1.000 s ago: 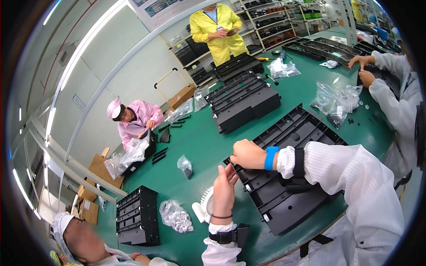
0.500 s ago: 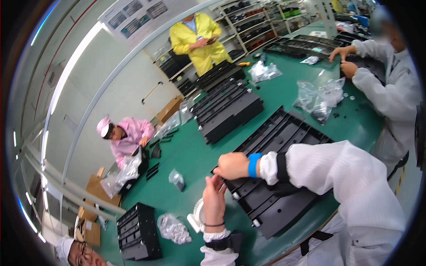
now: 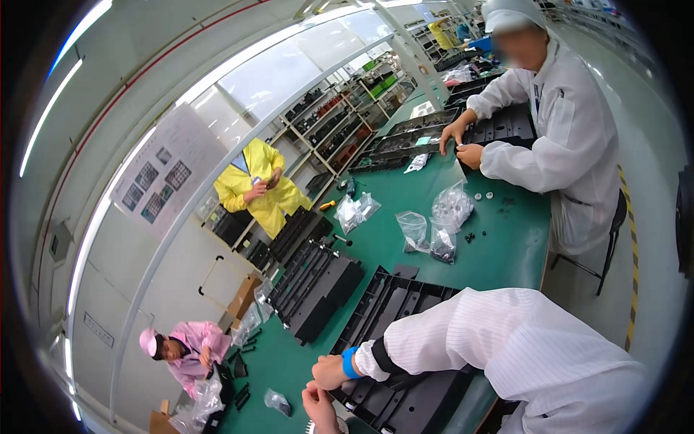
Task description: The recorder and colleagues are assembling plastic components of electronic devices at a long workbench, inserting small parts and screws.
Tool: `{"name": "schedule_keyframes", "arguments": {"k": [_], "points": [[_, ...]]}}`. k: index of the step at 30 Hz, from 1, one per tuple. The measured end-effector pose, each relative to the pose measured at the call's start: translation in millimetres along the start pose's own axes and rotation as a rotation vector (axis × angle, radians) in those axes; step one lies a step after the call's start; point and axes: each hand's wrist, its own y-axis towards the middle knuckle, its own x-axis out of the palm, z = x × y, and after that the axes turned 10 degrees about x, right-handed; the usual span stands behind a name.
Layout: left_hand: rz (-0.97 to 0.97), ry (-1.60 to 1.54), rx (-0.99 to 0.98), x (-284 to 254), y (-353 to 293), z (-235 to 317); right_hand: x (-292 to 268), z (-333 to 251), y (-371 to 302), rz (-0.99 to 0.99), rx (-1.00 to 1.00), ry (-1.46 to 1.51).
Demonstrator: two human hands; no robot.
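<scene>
A large black plastic panel (image 3: 426, 401) with ribs and raised edges lies in front of me on the green table. My right hand (image 3: 330, 372), with a blue band at the wrist, is curled closed at the panel's left edge. Just below it, my left hand (image 3: 320, 411) has its fingers bent inward, close to the right fingertips. Whatever the fingers pinch is too small or hidden to make out. My right forearm covers the middle of the panel. Part of a white round object (image 3: 340, 425) shows beside my left wrist.
Another black ribbed part (image 3: 316, 289) stands farther back. Plastic bags of small parts (image 3: 452, 210) lie to the right of it, and a small bag (image 3: 277, 402) lies left of my hands. Co-workers in white (image 3: 557, 137), yellow (image 3: 262, 184) and pink (image 3: 189, 351) are around the table.
The view has swung up and to the right, so the hands and panel appear lower and farther left. My hands remain together at the panel's left edge, the left fingers more bent.
</scene>
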Motion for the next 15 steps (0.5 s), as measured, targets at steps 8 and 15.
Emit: {"name": "schedule_keyframes", "arguments": {"k": [8, 15], "points": [[-0.031, 0.313, 0.21, 6.3, -4.4, 21.3, -67.7, 7.1, -57.4, -0.043, -0.199, -0.17], [-0.006, 0.335, 0.149, -1.7, -4.5, 22.0, -203.3, 57.3, -181.6, 0.179, 0.102, -0.143]]}}
